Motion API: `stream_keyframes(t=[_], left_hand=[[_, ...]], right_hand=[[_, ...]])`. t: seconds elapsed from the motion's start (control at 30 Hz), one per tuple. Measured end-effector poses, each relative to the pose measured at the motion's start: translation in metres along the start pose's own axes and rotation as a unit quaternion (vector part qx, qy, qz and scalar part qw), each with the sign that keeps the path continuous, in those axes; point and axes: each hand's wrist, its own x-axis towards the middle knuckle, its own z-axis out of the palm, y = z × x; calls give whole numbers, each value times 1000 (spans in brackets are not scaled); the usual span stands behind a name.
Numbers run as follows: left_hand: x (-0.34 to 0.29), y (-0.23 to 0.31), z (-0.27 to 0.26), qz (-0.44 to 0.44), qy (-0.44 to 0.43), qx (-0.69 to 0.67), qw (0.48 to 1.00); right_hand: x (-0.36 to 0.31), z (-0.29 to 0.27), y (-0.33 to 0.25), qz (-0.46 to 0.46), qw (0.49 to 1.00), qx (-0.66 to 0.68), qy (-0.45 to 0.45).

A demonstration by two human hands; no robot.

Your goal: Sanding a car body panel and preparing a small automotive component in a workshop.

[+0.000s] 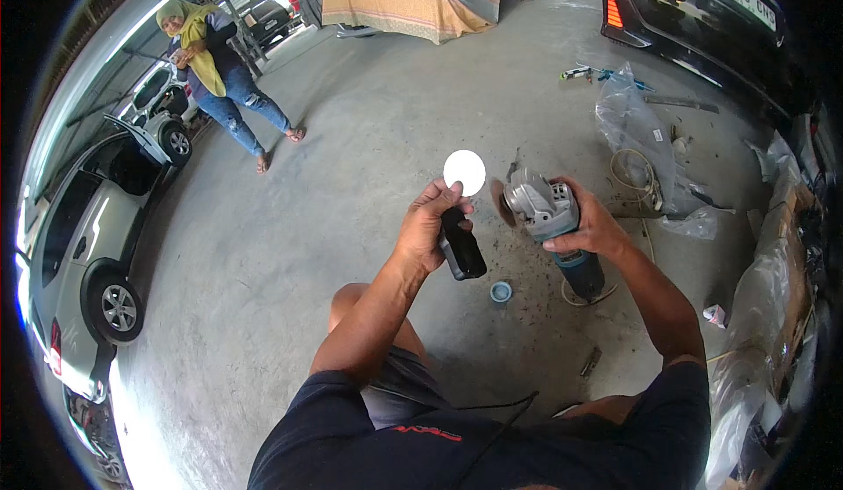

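Observation:
My left hand (426,226) is closed around a black oblong piece (464,251), whose lower end sticks out below the fingers. Between its thumb and fingertips shows a flat, bright white disc (464,170). My right hand (590,216) grips an angle grinder (543,207) by its grey metal head, with the blue body (580,272) hanging down. A brownish disc (504,204) on the grinder faces the left hand, a small gap from it. On the floor beneath lies a small round light-blue cap (500,291). What the black piece is cannot be made out.
Dark debris lies scattered on the concrete floor (316,226). Clear plastic sheeting (634,126), a coiled cord (632,167) and wrapped items are on the right. A black car (694,25) stands at far right, a light car (83,253) at left. A person (215,73) stands far left.

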Motion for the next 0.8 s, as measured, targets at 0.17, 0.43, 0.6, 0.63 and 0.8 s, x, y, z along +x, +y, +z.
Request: stream_keyframes(t=[0.17,0.43,0.6,0.63,0.8], left_hand=[[-4,1,-4,1,12,20,1000],[-12,-11,-5,8,-1,38,999],[-8,-9,0,-3,7,63,998],[-7,-6,1,15,-3,60,998],[-4,2,2,12,-8,40,999]], right_hand=[[-4,4,0,28,999,45,-6],[-3,6,0,30,998,52,9],[-3,4,-2,28,999,40,11],[-3,3,-3,28,999,40,10],[-1,-1,-4,5,1000,15,-4]])
